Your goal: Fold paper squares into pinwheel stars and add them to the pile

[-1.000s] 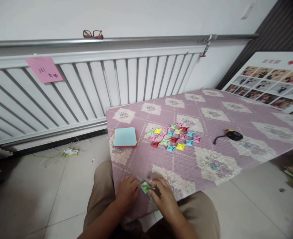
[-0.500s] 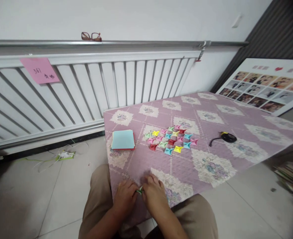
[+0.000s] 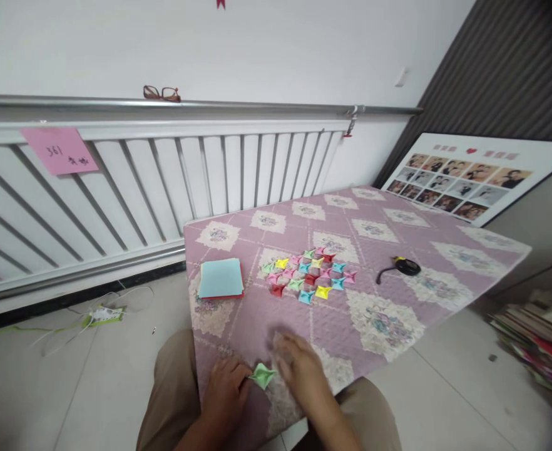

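Note:
A small green folded paper star (image 3: 262,375) lies at the near edge of the purple quilted table (image 3: 398,232). My left hand (image 3: 226,393) pinches the star's left side, fingers closed on it. My right hand (image 3: 298,366) hovers just right of the star, fingers loosely stretched and blurred by motion, holding nothing. Farther back on the table lies a cluster of several coloured folded stars (image 3: 308,273), and to its left a stack of square paper sheets (image 3: 221,279), light blue on top, red beneath.
A black round object with a strap (image 3: 403,266) lies at the table's right. A white slatted radiator (image 3: 163,181) with a pink note (image 3: 59,150) and glasses (image 3: 162,94) on the pipe stands behind. A photo board (image 3: 464,181) leans at right; books (image 3: 534,338) and cords (image 3: 97,313) lie on the floor.
The view tilted up and shifted. My right hand let go of the green star and moved off to the right; the star now shows fully, held by my left hand.

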Tool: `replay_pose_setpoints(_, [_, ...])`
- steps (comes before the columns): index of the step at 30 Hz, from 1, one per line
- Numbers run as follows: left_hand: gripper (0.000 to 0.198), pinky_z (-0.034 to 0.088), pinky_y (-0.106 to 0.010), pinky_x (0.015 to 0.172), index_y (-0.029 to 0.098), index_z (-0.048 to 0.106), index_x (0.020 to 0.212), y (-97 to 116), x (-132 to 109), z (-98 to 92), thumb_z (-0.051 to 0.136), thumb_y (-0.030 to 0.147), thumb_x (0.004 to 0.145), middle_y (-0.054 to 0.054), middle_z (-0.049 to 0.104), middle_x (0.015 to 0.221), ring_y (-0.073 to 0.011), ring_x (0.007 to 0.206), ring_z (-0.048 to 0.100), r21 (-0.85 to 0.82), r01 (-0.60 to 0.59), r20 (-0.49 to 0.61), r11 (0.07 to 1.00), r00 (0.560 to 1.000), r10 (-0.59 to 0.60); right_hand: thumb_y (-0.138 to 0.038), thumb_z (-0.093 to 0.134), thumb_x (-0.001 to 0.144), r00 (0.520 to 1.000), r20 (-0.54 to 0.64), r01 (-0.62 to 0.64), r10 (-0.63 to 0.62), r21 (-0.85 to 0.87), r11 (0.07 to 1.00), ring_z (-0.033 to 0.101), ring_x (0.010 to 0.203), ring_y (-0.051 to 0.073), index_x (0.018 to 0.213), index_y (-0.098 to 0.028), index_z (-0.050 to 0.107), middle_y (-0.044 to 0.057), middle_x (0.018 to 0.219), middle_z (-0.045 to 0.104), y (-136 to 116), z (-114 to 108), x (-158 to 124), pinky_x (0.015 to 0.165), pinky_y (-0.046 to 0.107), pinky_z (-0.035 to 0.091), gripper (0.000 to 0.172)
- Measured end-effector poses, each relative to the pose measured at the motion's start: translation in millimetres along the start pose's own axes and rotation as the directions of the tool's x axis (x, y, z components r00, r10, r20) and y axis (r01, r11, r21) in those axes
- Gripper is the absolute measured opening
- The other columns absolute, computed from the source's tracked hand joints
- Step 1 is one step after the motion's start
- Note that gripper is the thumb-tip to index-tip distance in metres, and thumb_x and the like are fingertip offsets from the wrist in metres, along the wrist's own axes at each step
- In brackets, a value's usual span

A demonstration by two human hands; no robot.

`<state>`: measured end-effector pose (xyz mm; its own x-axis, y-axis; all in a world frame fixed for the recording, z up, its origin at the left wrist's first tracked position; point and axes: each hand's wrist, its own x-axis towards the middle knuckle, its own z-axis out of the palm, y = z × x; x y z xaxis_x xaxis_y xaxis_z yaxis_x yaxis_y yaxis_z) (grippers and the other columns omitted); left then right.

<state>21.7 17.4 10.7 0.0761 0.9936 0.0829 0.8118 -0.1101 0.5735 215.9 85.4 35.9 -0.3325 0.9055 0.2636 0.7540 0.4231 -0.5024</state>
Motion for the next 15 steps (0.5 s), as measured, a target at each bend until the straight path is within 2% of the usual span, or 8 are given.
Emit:
replay_pose_setpoints(2, [0.019, 0.037, -0.035, 0.080, 0.022, 0.064, 0.083, 3, 11, 0.2, 0.049, 0.013, 0.084, -0.002, 0.065, 0.089, -0.0210, 0.089, 0.057, -0.042, 0.016, -0.012, 0.999, 1.000, -0.016, -0.024, 0.051, 0.080, 0.986, -0.154, -0.065, 0.060, -0.031, 0.997, 0.059, 0.102, 0.022, 0.095, -0.022, 0.067, 0.008, 0.107, 0.066, 31, -4, 6, 0.092, 0.036, 0.044, 0.022])
replay_pose_setpoints(4, [0.018, 0.038, -0.033, 0.079, 0.021, 0.064, 0.083, 8, 29, 2.7, 0.048, 0.014, 0.084, -0.002, 0.064, 0.087, -0.0197, 0.087, 0.057, -0.079, 0.026, -0.026, 0.997, 0.999, -0.028, -0.025, 0.049, 0.081, 0.971, -0.211, -0.127, 0.113, -0.054, 0.990, 0.059, 0.101, 0.023, 0.095, -0.019, 0.067, 0.011, 0.105, 0.066, 57, -6, 9, 0.091, 0.039, 0.044, 0.024])
replay_pose_setpoints(6, [0.017, 0.039, -0.030, 0.077, 0.020, 0.064, 0.082, 13, 52, 8.0, 0.049, 0.014, 0.083, -0.002, 0.064, 0.086, -0.0185, 0.085, 0.057, -0.082, 0.027, -0.046, 0.996, 0.998, -0.031, -0.027, 0.047, 0.081, 0.956, -0.250, -0.177, 0.153, -0.073, 0.982, 0.059, 0.098, 0.024, 0.093, -0.018, 0.068, 0.012, 0.102, 0.066, 72, -5, 9, 0.089, 0.041, 0.045, 0.026])
replay_pose_setpoints(8, [0.017, 0.039, -0.030, 0.078, 0.020, 0.065, 0.082, 19, 78, 15.7, 0.049, 0.013, 0.082, -0.003, 0.064, 0.088, -0.0185, 0.087, 0.057, -0.067, 0.021, -0.060, 0.998, 0.998, -0.025, -0.028, 0.047, 0.082, 0.945, -0.274, -0.214, 0.181, -0.095, 0.972, 0.059, 0.098, 0.026, 0.091, -0.019, 0.069, 0.012, 0.104, 0.066, 77, -2, 6, 0.086, 0.042, 0.044, 0.026])
replay_pose_setpoints(11, [0.017, 0.037, -0.031, 0.078, 0.019, 0.065, 0.081, 28, 113, 28.2, 0.050, 0.014, 0.083, -0.004, 0.064, 0.086, -0.0200, 0.086, 0.057, -0.030, 0.033, -0.086, 0.999, 0.996, -0.036, -0.028, 0.045, 0.084, 0.941, -0.263, -0.265, 0.212, -0.183, 0.947, 0.056, 0.104, 0.027, 0.097, -0.022, 0.068, 0.009, 0.114, 0.064, 71, 0, 1, 0.083, 0.043, 0.042, 0.027])
replay_pose_setpoints(15, [0.015, 0.036, -0.033, 0.081, 0.019, 0.065, 0.084, 38, 145, 41.8, 0.050, 0.016, 0.085, -0.006, 0.064, 0.088, -0.0220, 0.090, 0.057, 0.026, 0.060, -0.123, 0.998, 0.991, -0.057, -0.028, 0.044, 0.086, 0.950, -0.223, -0.267, 0.217, -0.227, 0.937, 0.055, 0.107, 0.027, 0.100, -0.024, 0.067, 0.007, 0.116, 0.063, 67, -1, -1, 0.083, 0.042, 0.040, 0.027])
